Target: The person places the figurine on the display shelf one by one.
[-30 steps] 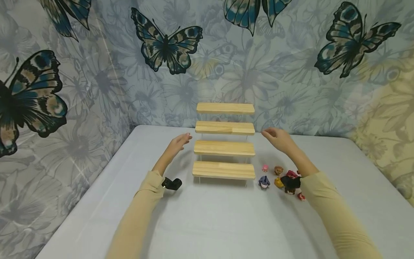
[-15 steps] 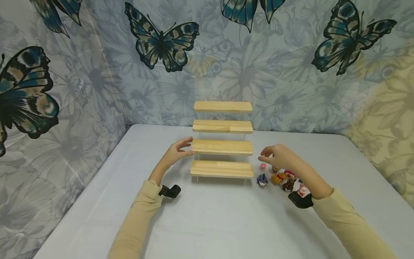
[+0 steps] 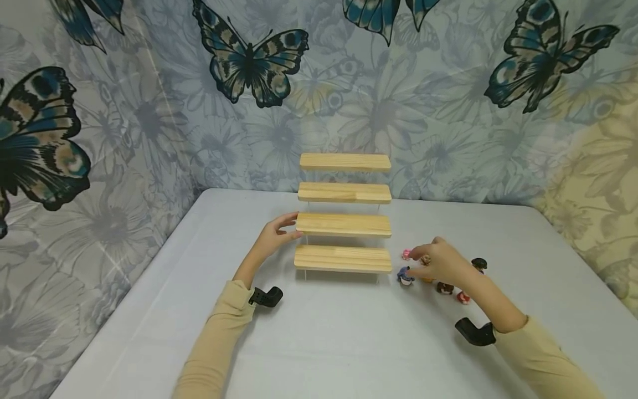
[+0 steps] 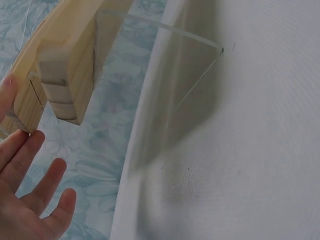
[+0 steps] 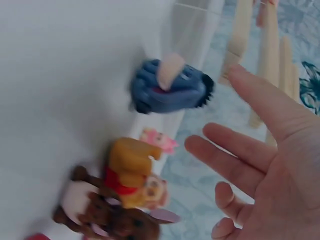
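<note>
A tiered stand with several pale wooden shelves on thin clear supports stands at mid-table. My left hand holds the left end of the second shelf from the bottom, thumb in front and fingertips behind. In the left wrist view, its fingertips touch the board's end. My right hand hovers above small toy figurines right of the stand, fingers spread and holding nothing. Nearest to it is a blue donkey figurine, between thumb and fingers but apart from them. A yellow bear figurine in red and a brown kangaroo figurine lie close by.
A small pink figurine, a red-and-white one and a dark-topped one sit around the right hand, which partly hides the group. White cloth covers the table. A butterfly-patterned backdrop hangs behind.
My left hand has come right and down onto the shelf's end. My right hand has moved down from beside the upper shelves to over the figurines, its fingers spreading.
</note>
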Tool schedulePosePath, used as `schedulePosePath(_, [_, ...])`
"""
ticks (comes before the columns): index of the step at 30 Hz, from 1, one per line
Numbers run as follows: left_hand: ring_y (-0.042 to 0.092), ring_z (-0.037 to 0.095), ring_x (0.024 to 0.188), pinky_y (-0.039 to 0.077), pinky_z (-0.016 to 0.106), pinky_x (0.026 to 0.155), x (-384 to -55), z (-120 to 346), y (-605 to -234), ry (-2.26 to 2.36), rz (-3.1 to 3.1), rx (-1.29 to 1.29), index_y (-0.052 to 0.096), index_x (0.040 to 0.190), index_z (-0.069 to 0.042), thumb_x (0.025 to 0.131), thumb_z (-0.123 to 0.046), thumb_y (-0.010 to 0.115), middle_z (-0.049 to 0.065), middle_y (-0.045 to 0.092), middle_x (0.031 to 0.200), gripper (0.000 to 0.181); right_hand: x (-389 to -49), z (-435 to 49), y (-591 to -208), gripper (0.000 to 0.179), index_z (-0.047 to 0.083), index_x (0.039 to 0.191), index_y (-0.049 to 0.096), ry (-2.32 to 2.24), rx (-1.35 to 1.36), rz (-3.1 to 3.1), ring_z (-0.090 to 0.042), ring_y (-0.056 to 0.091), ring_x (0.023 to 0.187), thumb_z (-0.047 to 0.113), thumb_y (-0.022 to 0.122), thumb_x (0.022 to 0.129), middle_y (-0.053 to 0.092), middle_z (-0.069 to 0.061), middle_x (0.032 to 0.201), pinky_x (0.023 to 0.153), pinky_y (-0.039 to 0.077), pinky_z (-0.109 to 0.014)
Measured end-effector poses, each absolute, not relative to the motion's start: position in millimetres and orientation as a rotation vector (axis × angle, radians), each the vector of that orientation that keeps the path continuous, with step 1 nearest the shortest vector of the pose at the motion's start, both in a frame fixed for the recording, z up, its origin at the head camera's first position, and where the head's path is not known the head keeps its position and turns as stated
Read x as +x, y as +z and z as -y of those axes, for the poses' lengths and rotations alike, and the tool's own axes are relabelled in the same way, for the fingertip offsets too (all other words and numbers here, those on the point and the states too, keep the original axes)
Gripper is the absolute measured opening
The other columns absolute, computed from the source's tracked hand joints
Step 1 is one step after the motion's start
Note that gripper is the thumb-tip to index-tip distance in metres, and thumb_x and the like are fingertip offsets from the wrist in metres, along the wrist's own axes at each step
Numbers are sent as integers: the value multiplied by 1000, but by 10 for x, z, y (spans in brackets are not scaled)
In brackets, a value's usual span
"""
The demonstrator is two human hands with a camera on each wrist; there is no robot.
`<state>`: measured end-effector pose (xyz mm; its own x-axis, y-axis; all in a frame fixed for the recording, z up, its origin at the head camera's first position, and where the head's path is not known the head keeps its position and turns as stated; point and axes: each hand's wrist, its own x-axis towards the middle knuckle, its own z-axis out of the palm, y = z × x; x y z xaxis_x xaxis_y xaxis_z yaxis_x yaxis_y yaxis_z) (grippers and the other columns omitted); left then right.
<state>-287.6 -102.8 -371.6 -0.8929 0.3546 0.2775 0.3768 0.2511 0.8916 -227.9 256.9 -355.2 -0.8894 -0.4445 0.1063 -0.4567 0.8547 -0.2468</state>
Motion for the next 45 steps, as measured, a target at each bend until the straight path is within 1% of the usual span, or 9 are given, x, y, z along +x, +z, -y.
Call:
schedulePosePath(6, [33, 26, 103, 29, 40, 78, -2869, 1020, -3722, -1768, 2472, -731, 35, 119, -6, 73, -18, 57, 10, 36, 117, 52, -2241, -2569, -3670, 49, 10, 88, 62, 377, 653, 3044, -14, 35, 63, 45, 65, 54, 54, 3, 71, 46, 31, -24])
schedulePosePath(11, [36, 23, 102, 31, 38, 77, -2872, 1034, -3734, -1782, 2466, -707, 36, 119, -6, 72, -19, 58, 7, 38, 116, 53, -2250, -2565, -3718, 40, 12, 82, 63, 424, 683, 3035, -14, 33, 62, 42, 66, 55, 56, 4, 72, 47, 30, -24])
schedulePosePath(15, [36, 26, 101, 32, 38, 77, -2900, 1041, -3758, -1811, 2431, -733, 35, 119, -2, 73, -18, 58, 8, 38, 116, 54, -2272, -2574, -3737, 35, 13, 79, 64, 419, 742, 2985, -14, 32, 60, 39, 66, 56, 57, 5, 70, 47, 29, -24])
schedulePosePath(20, [39, 23, 100, 33, 35, 77, -3010, 1039, -3863, -1832, 2391, -751, 36, 119, -10, 72, -22, 59, 4, 39, 115, 54, -2286, -2601, -3753, 38, 12, 82, 63, 454, 714, 2998, -14, 34, 62, 40, 66, 56, 54, 6, 68, 47, 31, -23])
schedulePosePath(22, [39, 21, 99, 33, 33, 77, -3140, 1048, -4012, -1835, 2366, -779, 36, 120, -13, 71, -26, 58, 4, 39, 116, 55, -2285, -2601, -3764, 41, 11, 84, 63, 475, 686, 3021, -15, 35, 64, 42, 65, 56, 52, 5, 66, 48, 32, -24])
schedulePosePath(27, [41, 21, 97, 34, 34, 76, -3266, 1063, -4223, -1859, 2299, -812, 35, 121, -12, 72, -26, 58, 6, 37, 117, 56, -2283, -2591, -3800, 45, 12, 86, 63, 497, 660, 3041, -16, 37, 66, 46, 63, 56, 50, 4, 67, 49, 33, -24])
schedulePosePath(33, [42, 18, 95, 37, 32, 73, -3194, 1075, -4223, -1869, 2290, -795, 35, 121, -16, 71, -25, 58, 4, 37, 117, 56, -2272, -2561, -3844, 39, 14, 83, 61, 597, 642, 3046, -14, 39, 66, 42, 65, 56, 46, 0, 74, 49, 36, -23])
schedulePosePath(41, [44, 19, 93, 39, 32, 71, -3105, 1053, -4191, -1903, 2295, -800, 33, 121, -14, 71, -24, 59, 4, 36, 118, 57, -2249, -2579, -3841, 41, 13, 84, 60, 672, 613, 3070, -16, 40, 69, 43, 65, 56, 47, 1, 75, 51, 36, -25])
schedulePosePath(45, [44, 16, 93, 40, 29, 70, -3272, 1074, -4353, -1871, 2287, -801, 33, 121, -22, 71, -28, 58, -2, 36, 118, 57, -2267, -2598, -3781, 45, 9, 89, 60, 737, 664, 2992, -18, 39, 69, 42, 64, 58, 47, -1, 75, 51, 36, -26])
